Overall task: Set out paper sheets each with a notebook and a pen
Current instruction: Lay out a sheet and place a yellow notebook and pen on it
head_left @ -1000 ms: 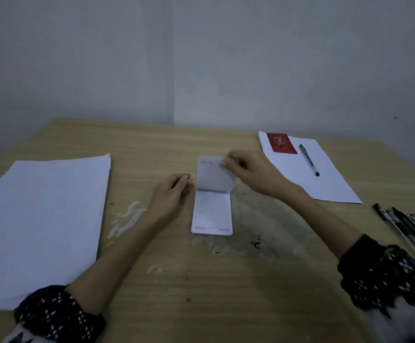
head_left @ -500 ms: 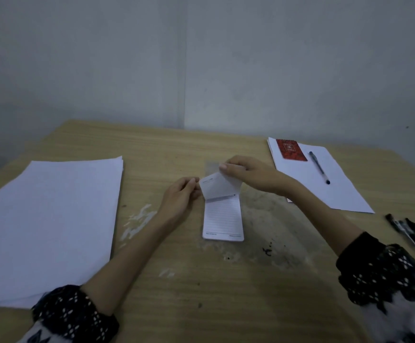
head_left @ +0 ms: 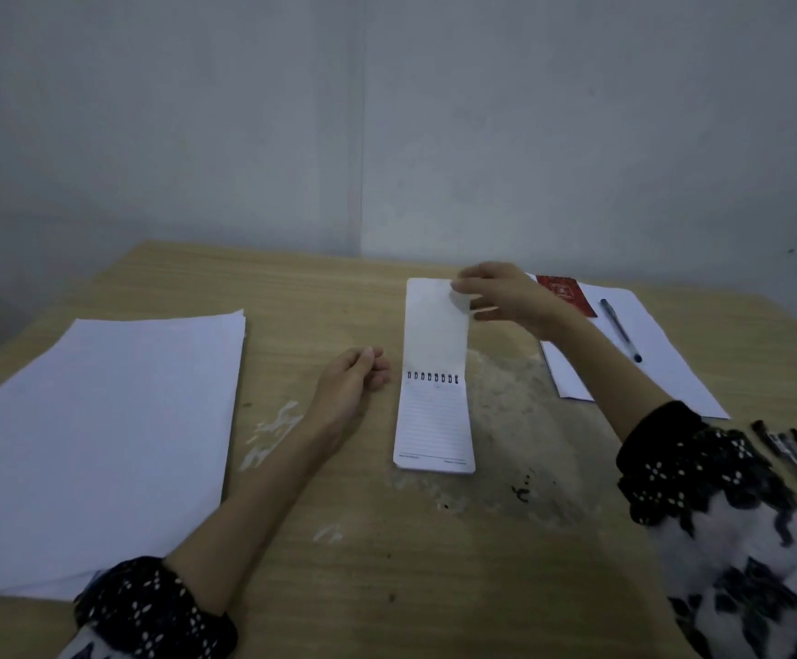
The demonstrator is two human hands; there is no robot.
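A small spiral notebook lies open in the middle of the wooden table, its lined pages facing up. Its cover is flipped up and away, and my right hand pinches the cover's far right corner. My left hand rests on the table just left of the spiral, fingers loosely curled, holding nothing. At the back right lies a paper sheet with a red notebook and a pen on it.
A thick stack of white paper covers the left side of the table. Several black pens lie at the right edge. White and dark stains mark the table around the open notebook. A grey wall stands behind.
My right hand has swung the notebook's cover from folded over the pages to fully stretched out away from me. My left hand has let go of the spiral end and drawn slightly left.
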